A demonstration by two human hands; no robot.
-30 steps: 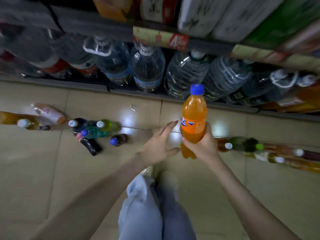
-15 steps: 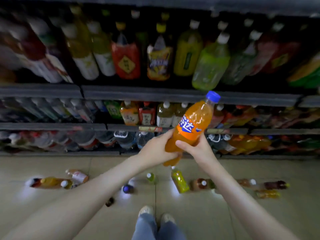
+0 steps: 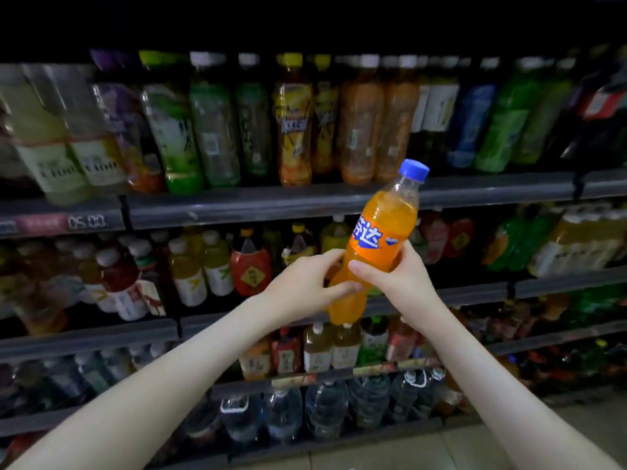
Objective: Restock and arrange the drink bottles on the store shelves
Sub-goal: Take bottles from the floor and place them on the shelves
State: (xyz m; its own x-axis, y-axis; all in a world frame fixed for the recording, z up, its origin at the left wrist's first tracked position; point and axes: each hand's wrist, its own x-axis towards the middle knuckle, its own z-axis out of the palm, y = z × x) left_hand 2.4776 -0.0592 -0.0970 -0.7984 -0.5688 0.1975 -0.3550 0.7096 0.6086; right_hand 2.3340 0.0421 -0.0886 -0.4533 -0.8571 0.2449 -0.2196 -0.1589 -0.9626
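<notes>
An orange soda bottle [image 3: 380,239] with a blue cap and an orange label is held tilted in front of the store shelves, its cap pointing up and to the right. My right hand [image 3: 400,278] grips its middle from the right. My left hand [image 3: 305,286] holds its lower part from the left, thumb across the front. The bottle's base hangs in front of the second shelf rail [image 3: 475,293].
Several shelves packed with drink bottles fill the view. The top shelf rail [image 3: 271,205] carries tall tea and juice bottles. Large water bottles [image 3: 325,408] stand on the lowest shelf. A strip of tiled floor [image 3: 407,449] shows at the bottom.
The soda bottle went from near the floor up to shelf height. My left hand, open beside it before, now holds its lower part. The view has swung up from the floor to the shelves.
</notes>
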